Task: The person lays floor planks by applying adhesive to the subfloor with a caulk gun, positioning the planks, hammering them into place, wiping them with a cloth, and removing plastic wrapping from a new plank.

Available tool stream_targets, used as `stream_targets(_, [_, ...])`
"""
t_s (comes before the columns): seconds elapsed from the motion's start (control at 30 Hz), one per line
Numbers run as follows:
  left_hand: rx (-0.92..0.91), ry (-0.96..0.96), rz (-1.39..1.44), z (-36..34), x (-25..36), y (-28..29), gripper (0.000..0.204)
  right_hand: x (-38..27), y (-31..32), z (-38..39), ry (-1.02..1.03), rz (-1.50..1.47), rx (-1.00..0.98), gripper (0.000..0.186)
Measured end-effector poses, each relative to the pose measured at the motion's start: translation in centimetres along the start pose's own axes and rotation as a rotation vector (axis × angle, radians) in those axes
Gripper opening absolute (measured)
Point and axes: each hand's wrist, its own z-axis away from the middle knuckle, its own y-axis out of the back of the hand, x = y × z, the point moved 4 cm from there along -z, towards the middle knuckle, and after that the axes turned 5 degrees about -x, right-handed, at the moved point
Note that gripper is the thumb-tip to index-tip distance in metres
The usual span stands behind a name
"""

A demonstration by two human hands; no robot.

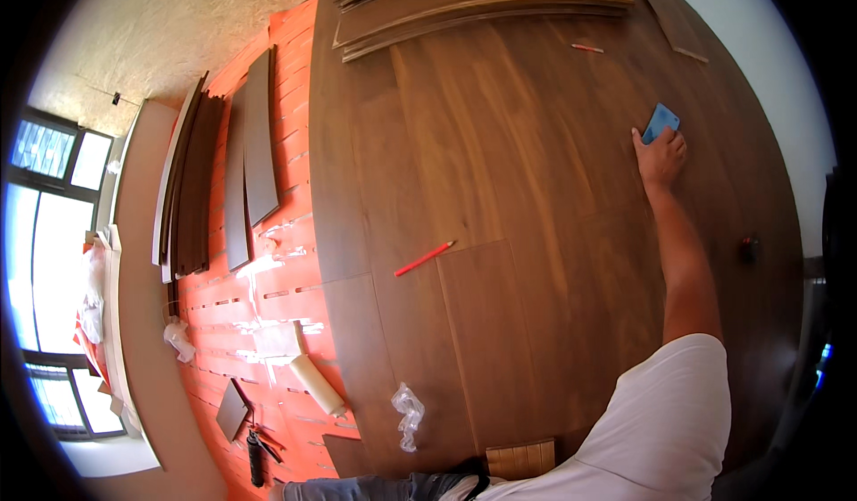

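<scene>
My right hand [662, 156] reaches far out over the brown wood floor [500, 162], its arm coming from a white sleeve. Its fingers are closed round the lower end of a blue smartphone [660, 123], thumb on the left side. Whether the phone rests on the boards or is slightly raised, I cannot tell. My left hand does not show. A red pencil [425, 258] lies on the boards left of centre, and a smaller red-and-white pencil [587, 48] lies farther off.
Stacked planks [482, 15] lie at the far end. Loose planks [250, 144] sit on orange slotted underlay [290, 144] at left. Nearer are a cream roll [317, 385], a black caulking gun [256, 458], crumpled clear plastic [408, 416] and a small dark object [748, 249] at right.
</scene>
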Motion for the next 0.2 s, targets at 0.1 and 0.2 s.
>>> stream_targets(0.1, [-0.061, -0.004, 0.04, -1.5, -4.5, -1.2, 0.041, 0.0, -1.2, 1.3, -0.013, -0.008, 0.096, 0.07])
stream_targets(0.2, [-0.042, -0.105, 0.077, -5.9, -8.6, -0.2, 0.042, -8.2, -1.3, -2.7, 0.092, -0.2, -0.101, 0.071])
